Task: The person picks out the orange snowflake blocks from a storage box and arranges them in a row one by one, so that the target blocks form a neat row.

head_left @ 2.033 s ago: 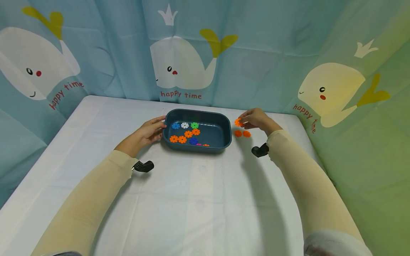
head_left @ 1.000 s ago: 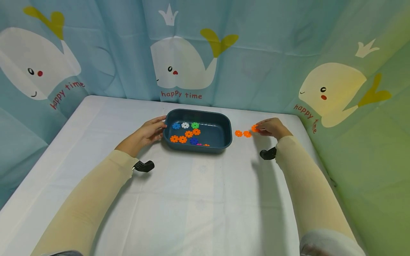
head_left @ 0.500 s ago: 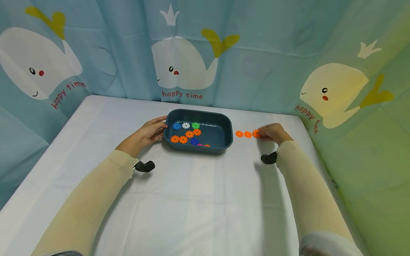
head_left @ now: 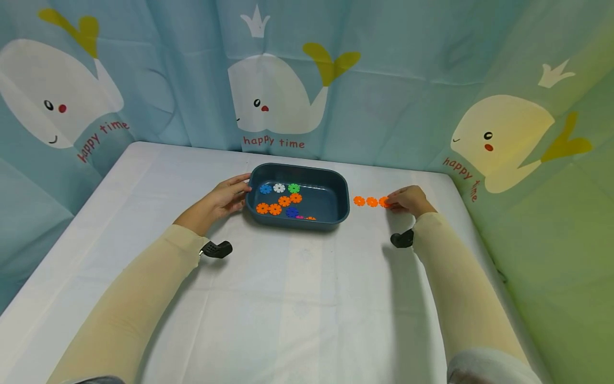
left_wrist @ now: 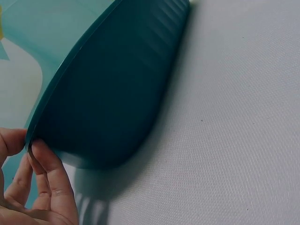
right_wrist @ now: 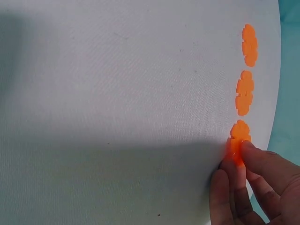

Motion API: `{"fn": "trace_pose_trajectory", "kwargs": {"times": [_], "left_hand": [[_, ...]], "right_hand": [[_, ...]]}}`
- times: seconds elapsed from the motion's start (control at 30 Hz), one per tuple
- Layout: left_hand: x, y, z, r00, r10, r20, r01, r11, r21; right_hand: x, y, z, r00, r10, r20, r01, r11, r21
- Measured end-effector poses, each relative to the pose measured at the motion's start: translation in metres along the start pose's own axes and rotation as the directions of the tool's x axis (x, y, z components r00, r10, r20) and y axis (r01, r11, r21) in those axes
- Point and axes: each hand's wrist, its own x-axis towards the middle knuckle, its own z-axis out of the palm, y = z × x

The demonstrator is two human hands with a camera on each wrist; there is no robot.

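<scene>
My left hand (head_left: 223, 198) pinches the left rim of a dark blue-grey plastic bin (head_left: 307, 224), thumb at the rim and fingers against the outer wall in the left wrist view. Orange, blue, white, green and pink snowflake discs lie inside. To the right of the bin, my right hand (head_left: 409, 200) pinches an orange snowflake disc (right_wrist: 240, 133) between thumb and fingers, at the table surface. Two more orange discs, the nearer one (right_wrist: 244, 93) and the farther one (right_wrist: 250, 45), lie flat in a row with it. Fingers hide part of the held disc.
A white cloth covers the table (head_left: 288, 298). Behind and to the right hangs a blue-green curtain (head_left: 393, 117) with whale prints, close to the table's back edge. A black wrist-mounted piece (head_left: 217, 249) juts from the left sleeve, another (head_left: 402, 239) from the right.
My right hand has carried its orange disc rightward and down to the table, lining it up with the other two. The left hand and bin have stayed in place.
</scene>
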Motion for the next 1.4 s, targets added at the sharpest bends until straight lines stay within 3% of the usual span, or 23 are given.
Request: {"fn": "trace_pose_trajectory", "kwargs": {"times": [0.23, 0.57, 0.93, 1.4], "left_hand": [[0.001, 0.0, 0.0, 1.0, -0.003, 0.002, 0.003, 1.0, 0.007], [0.002, 0.0, 0.0, 1.0, -0.006, -0.008, 0.006, 1.0, -0.017], [0.002, 0.001, 0.0, 1.0, -0.009, -0.011, 0.009, 1.0, -0.026], [0.002, 0.0, 0.0, 1.0, -0.015, -0.013, 0.015, 1.0, -0.023]], "right_hand": [[0.006, 0.002, -0.002, 0.999, -0.005, -0.033, 0.004, 0.999, -0.032], [-0.008, -0.012, 0.003, 0.998, -0.036, -0.058, 0.03, 0.994, -0.103], [-0.041, -0.049, 0.025, 0.975, -0.21, 0.079, 0.214, 0.976, -0.049], [-0.062, -0.094, 0.065, 0.953, -0.272, 0.13, 0.258, 0.959, 0.117]]}}
